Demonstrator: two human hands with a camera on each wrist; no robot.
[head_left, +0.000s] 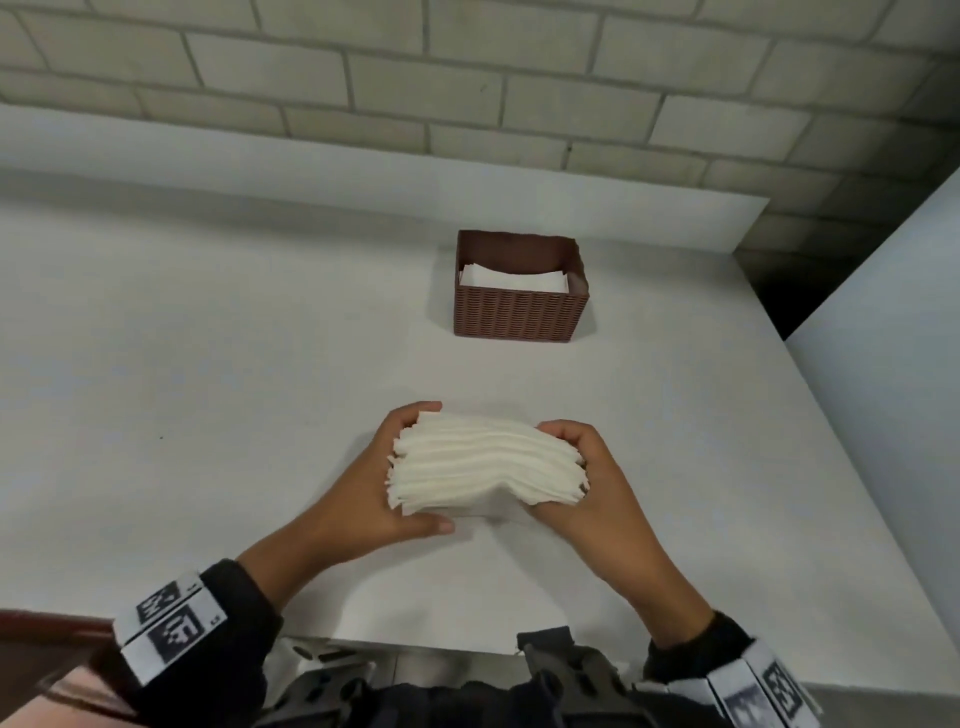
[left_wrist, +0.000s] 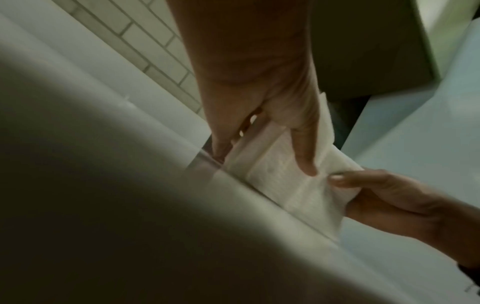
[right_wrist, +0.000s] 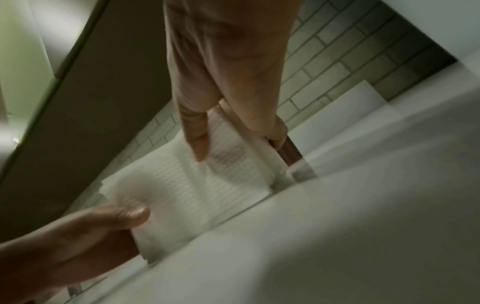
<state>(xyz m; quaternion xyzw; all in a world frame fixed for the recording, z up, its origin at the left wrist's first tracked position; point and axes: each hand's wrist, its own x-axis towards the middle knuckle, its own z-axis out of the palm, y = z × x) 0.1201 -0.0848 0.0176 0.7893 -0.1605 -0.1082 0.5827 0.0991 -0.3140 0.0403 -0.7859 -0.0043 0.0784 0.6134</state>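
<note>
A thick stack of white paper napkins (head_left: 485, 462) stands on edge just above the white table (head_left: 208, 364), held between both hands. My left hand (head_left: 376, 470) grips its left end, thumb in front and fingers curled over the back. At the other end my right hand (head_left: 597, 467) grips it the same way. The left wrist view shows the left hand (left_wrist: 272, 115) with its thumb pressed on the napkins (left_wrist: 280, 185) and the right hand (left_wrist: 389, 195) opposite. In the right wrist view the right hand (right_wrist: 233, 102) pinches the napkins (right_wrist: 194, 185), facing the left hand (right_wrist: 78, 230).
A brown ribbed basket (head_left: 519, 312) stands further back on the table, with a few white napkins (head_left: 511, 278) lying inside; its corner (right_wrist: 289, 152) shows past my right fingers. A brick wall runs behind the table. A white panel (head_left: 883, 364) stands at the right.
</note>
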